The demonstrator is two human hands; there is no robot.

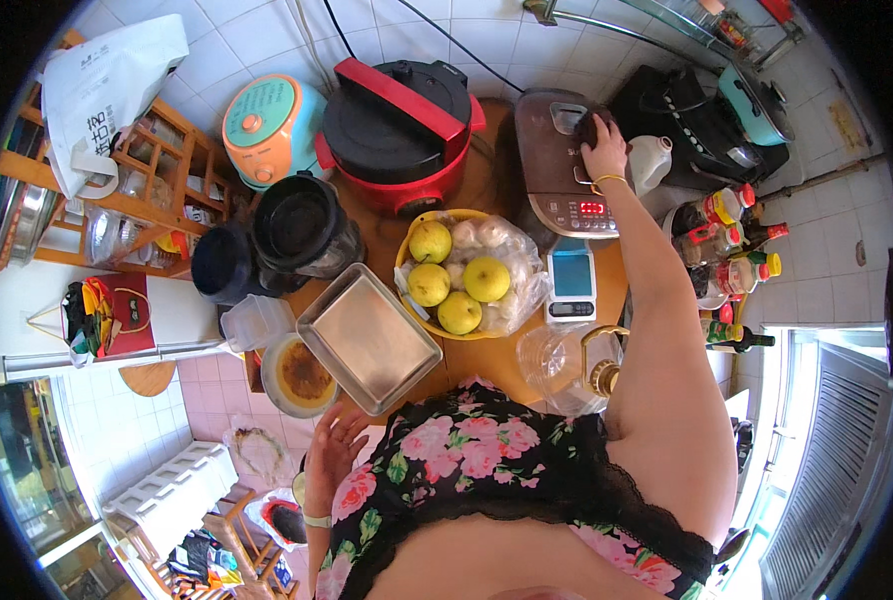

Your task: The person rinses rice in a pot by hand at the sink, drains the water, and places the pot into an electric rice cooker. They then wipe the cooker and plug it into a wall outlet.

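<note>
At the back right, my right hand [605,154] rests on a round dark thing on the lid of a brown rice cooker [555,165] with a lit red display. Whether the fingers grip that thing or only lie on it is unclear. My left hand [338,442] hangs low by my body with its fingers apart, holding nothing, just below a rectangular metal baking pan [370,337]. Yellow-green pears or apples [486,279] and bagged bulbs, apparently garlic, fill a yellow basket [484,336] mid-table. Between basket and cooker lies a white kitchen scale [572,285].
A red and black electric cooker [398,135] and an orange and blue appliance [270,131] stand at the back. Dark containers [304,225] and a bowl with brown residue [300,375] are left. A clear plastic jug [563,367] and sauce bottles [716,240] are right.
</note>
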